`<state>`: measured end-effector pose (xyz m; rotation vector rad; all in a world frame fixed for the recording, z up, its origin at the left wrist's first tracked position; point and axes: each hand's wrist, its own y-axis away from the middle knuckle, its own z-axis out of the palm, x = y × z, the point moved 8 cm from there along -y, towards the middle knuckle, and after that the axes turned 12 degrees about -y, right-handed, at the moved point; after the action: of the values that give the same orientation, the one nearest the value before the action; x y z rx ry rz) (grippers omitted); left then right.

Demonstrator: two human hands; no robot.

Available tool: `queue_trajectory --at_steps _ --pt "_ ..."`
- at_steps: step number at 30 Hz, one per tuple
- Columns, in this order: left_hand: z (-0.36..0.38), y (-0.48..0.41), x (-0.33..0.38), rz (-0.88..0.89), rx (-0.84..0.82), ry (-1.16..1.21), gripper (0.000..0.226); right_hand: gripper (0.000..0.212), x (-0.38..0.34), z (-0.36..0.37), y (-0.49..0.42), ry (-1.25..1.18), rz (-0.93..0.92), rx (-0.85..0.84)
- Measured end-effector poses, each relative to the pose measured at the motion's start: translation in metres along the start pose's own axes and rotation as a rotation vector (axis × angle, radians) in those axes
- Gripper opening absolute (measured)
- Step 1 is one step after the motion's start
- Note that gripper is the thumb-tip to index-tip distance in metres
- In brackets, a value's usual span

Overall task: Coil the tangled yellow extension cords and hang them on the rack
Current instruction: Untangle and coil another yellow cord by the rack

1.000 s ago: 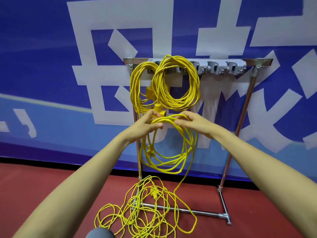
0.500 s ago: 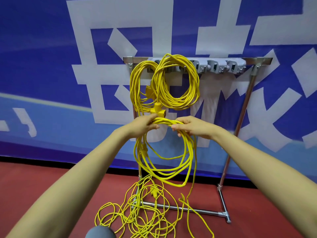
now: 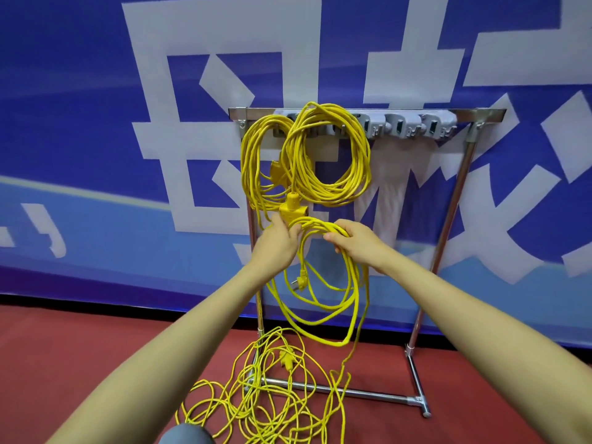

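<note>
Both hands hold one partly coiled yellow cord [image 3: 323,312] in front of the metal rack [image 3: 461,187]. My left hand [image 3: 277,243] grips the top of its loops beside a yellow socket block [image 3: 293,211]. My right hand [image 3: 355,243] pinches the same bundle a little to the right. The loops hang below my hands, and a plug [image 3: 299,280] dangles inside them. One strand trails down to a tangled yellow cord pile [image 3: 266,398] on the floor. Two coiled yellow cords [image 3: 320,155] hang on the rack's left hooks.
Three grey hooks [image 3: 402,126] on the right of the rack's top bar hold nothing. The rack's base bar [image 3: 352,392] lies on the red floor [image 3: 480,395], partly under the tangle. A blue and white banner [image 3: 96,155] stands right behind. A grey shoe tip [image 3: 184,434] shows at the bottom.
The hanging loops have grown longer and dropped lower, and more cord has been drawn up from the floor pile. My hands stayed close together under the hung coils.
</note>
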<state>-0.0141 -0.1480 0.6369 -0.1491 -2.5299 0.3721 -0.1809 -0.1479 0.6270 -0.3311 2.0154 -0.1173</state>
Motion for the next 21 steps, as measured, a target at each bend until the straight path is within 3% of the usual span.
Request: queue_trajectory --at_steps 3,5,10,13,15,17,21 --pt "0.028 -0.001 0.003 -0.255 -0.256 0.499 0.047 0.014 -0.002 0.004 0.001 0.049 -0.026 0.012" --pt "0.034 -0.006 0.002 -0.368 -0.264 0.697 0.057 0.007 -0.005 0.01 0.004 0.11 -0.054 -0.02" --pt "0.047 -0.012 0.007 -0.461 -0.25 0.996 0.045 0.01 -0.011 0.027 0.015 0.302 -0.139 -0.078" --pt "0.05 -0.009 0.005 -0.506 -0.172 0.991 0.028 0.035 -0.009 0.037 0.015 0.485 -0.151 -0.081" --pt "0.052 -0.01 0.008 -0.477 -0.21 0.949 0.019 0.043 -0.01 0.043 0.016 0.479 -0.19 -0.095" --pt "0.045 -0.016 0.009 -0.398 -0.229 0.829 0.024 0.043 -0.006 0.045 0.018 0.311 -0.206 -0.1" --pt "0.027 -0.027 0.005 -0.288 -0.252 0.795 0.026 0.039 0.013 0.026 0.023 -0.101 -0.048 -0.041"
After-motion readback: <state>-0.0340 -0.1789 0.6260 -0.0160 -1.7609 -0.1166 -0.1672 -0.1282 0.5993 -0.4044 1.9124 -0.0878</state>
